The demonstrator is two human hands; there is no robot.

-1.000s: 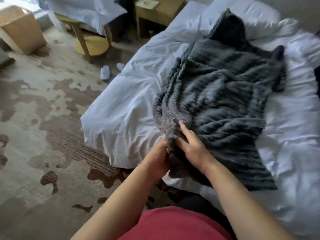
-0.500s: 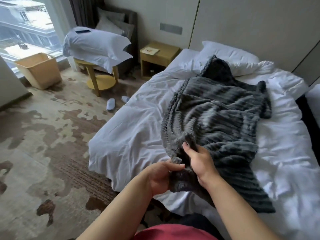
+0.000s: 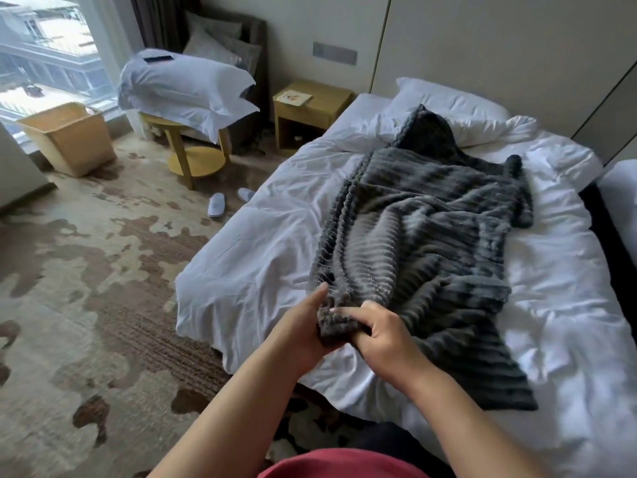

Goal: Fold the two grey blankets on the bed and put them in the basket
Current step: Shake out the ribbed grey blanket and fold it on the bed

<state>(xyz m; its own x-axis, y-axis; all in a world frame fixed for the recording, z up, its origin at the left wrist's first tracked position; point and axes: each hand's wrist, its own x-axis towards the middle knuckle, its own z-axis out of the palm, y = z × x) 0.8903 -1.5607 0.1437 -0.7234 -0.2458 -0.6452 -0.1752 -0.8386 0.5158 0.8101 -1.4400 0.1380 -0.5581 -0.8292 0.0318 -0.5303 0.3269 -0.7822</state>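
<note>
Sprawling rumpled on the bed (image 3: 262,257), ribbed grey blanket (image 3: 431,243)

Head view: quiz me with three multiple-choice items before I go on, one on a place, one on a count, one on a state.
1. Where does the basket stand?
A. On the nightstand
B. On the carpet by the window
C. On the round table

2. How many slippers show on the carpet?
A. One
B. Two
C. Four

3. What are the left hand and right hand doing?
A. Both grip the near end of the grey blanket
B. Both hang free
C. They carry the basket

Answers: 1 B, it sits on the floor just below the glass; 2 B, a pair lies beside the bed; 3 A, fingers of both curl round the bunched fabric.
</note>
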